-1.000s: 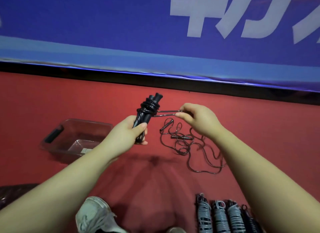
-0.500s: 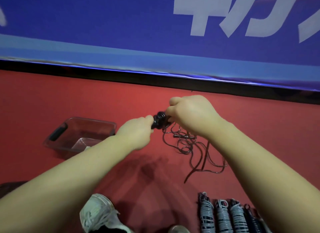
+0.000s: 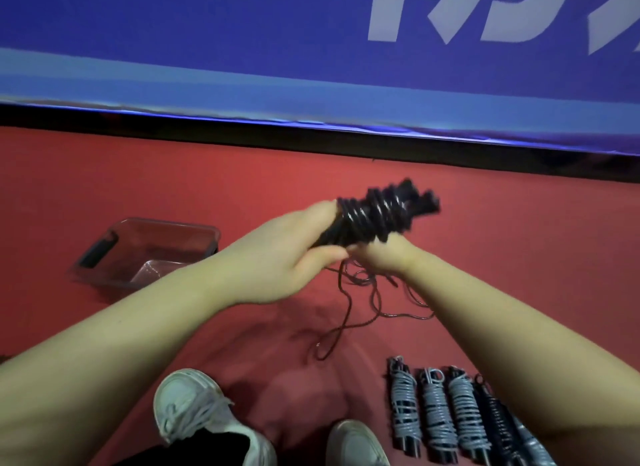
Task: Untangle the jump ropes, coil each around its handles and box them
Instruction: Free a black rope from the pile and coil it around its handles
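A black jump rope bundle, its cord coiled round the paired handles, is held up over the red floor, blurred by motion. My left hand grips its near end from the left. My right hand holds it from below, fingers hidden under the coils. Beneath the hands lies a loose tangled black rope on the floor. A clear plastic box with a dark handle slot stands at the left.
Several coiled ropes, grey and black, lie side by side at the lower right. My white shoes are at the bottom. A blue banner wall with a black base strip closes off the far side.
The bundle has swung from upright to pointing right and away. My right hand went from pulling the cord end at the right, over the bundle's top, to under it. More coils show.
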The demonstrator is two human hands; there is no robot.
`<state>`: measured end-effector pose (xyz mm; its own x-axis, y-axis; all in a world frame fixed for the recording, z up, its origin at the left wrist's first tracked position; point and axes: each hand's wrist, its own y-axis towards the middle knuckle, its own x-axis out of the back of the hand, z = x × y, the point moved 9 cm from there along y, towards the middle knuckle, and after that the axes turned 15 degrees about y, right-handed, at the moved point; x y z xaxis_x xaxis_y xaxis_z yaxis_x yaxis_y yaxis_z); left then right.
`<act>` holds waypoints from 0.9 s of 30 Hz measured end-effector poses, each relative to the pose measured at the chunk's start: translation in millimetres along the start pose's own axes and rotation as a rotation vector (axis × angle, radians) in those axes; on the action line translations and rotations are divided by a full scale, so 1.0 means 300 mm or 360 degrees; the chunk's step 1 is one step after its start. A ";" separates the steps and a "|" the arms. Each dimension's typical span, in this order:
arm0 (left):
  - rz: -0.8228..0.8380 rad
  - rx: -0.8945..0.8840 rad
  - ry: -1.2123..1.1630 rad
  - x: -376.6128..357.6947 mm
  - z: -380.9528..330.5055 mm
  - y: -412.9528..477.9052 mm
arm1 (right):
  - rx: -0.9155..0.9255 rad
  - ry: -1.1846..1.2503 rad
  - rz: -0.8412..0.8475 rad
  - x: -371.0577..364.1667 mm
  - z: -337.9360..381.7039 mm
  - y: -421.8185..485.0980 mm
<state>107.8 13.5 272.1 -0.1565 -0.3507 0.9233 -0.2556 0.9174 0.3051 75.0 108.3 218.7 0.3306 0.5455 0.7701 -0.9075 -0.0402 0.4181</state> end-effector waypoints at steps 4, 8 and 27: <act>-0.0416 0.0695 -0.0456 0.098 0.189 0.028 | -0.0414 0.0483 0.0510 -0.208 -0.191 -0.103; -0.0100 0.1270 -0.0179 -0.001 0.409 -0.085 | -0.0681 0.0308 0.0444 -0.159 -0.379 -0.165; -0.0013 0.1048 -0.1275 -0.153 0.291 0.045 | -0.0730 0.1863 0.0483 -0.315 -0.114 -0.001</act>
<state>28.2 25.5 213.6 -0.6795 -0.5999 0.4224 -0.6928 0.7142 -0.1001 35.3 85.3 129.3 -0.1134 0.9788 -0.1706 -0.9885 -0.1285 -0.0802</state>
